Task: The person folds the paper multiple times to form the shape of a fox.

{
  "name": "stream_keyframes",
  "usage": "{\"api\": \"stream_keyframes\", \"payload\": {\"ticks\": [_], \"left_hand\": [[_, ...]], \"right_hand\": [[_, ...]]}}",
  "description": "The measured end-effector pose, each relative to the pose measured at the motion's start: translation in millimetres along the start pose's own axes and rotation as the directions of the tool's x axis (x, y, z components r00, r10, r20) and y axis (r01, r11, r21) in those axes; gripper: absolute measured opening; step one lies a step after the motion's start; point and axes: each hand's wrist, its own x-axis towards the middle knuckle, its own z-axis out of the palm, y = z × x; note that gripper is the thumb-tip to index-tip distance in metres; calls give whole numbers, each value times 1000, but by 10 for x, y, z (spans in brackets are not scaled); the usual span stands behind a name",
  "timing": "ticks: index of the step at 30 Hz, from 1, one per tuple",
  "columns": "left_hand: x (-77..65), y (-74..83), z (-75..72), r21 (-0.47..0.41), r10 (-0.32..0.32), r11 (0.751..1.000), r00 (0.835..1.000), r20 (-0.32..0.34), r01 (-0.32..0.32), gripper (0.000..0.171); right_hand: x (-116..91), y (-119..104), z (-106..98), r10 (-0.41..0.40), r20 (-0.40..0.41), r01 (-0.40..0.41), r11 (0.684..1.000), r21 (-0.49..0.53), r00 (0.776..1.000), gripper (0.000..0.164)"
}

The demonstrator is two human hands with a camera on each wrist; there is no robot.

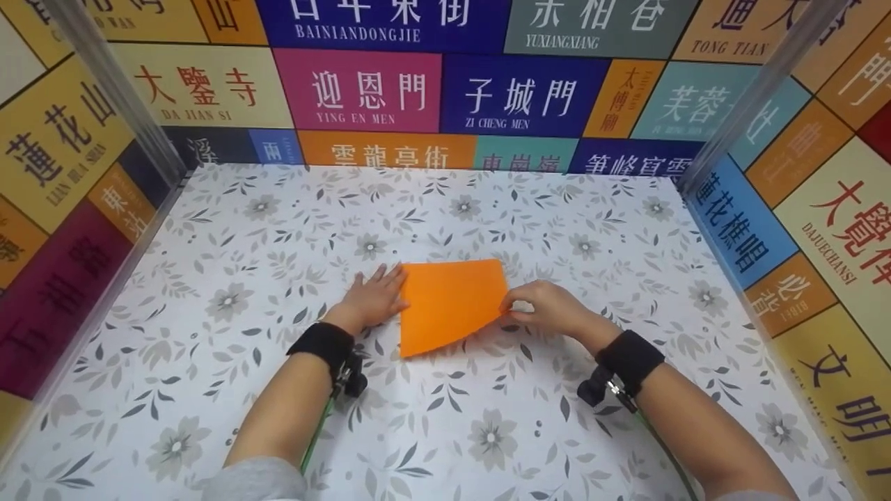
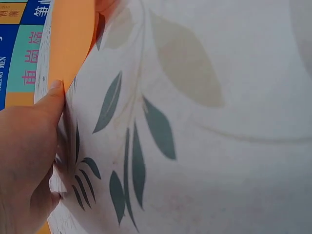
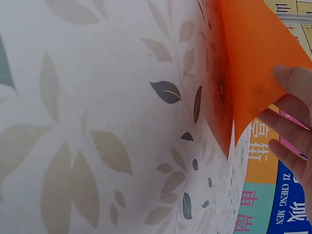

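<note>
A sheet of orange paper [image 1: 452,303] lies in the middle of the table in the head view, its near right corner raised off the surface. My right hand [image 1: 550,306] pinches that corner. In the right wrist view the thumb lies on the face of the orange paper [image 3: 253,63], which curves up from the table. My left hand [image 1: 372,299] rests at the paper's left edge with its fingers spread and straight. Its thumb touches the edge of the orange paper [image 2: 73,44] in the left wrist view. Both wrists wear black straps with small cameras.
The table [image 1: 418,431] has a white cover with grey flowers and leaves. Printed panels with coloured blocks and lettering rise behind it, as on the back wall [image 1: 376,90], and at both sides. Green cables run along the forearms.
</note>
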Motion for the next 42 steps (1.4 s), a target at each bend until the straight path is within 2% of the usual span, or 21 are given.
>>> {"api": "stream_keyframes", "payload": {"ticks": [5,9,12,17,23,31,35,42], "left_hand": [[-3,31,25,34,1,999,1000,-7,-1,70],[-5,66,54,80,-2,997,1000,-10,3,70],[-10,122,64,116,5,993,1000,-16,-3,70],[-14,257,95,150,12,989,1000,-11,-10,70],[-12,364,106,154,-2,988,1000,-21,6,71],[-9,425,117,183,-11,983,999,-32,17,71],[-12,429,137,161,-12,987,999,-39,18,70],[-4,398,180,153,-23,988,999,-40,29,69]], "right_hand": [[69,-29,-53,14,-36,-11,997,82,999,10],[125,-53,-97,64,-57,-56,989,140,996,11],[174,-80,-133,110,-67,-96,979,182,992,10],[252,-119,-179,140,-73,-122,969,215,987,11],[421,-134,-220,150,-64,-134,970,202,987,14],[800,-163,-216,221,37,-224,960,166,975,21],[1004,-190,-134,260,72,-267,956,121,963,24],[1319,-176,55,290,121,-296,955,28,949,25]]}}
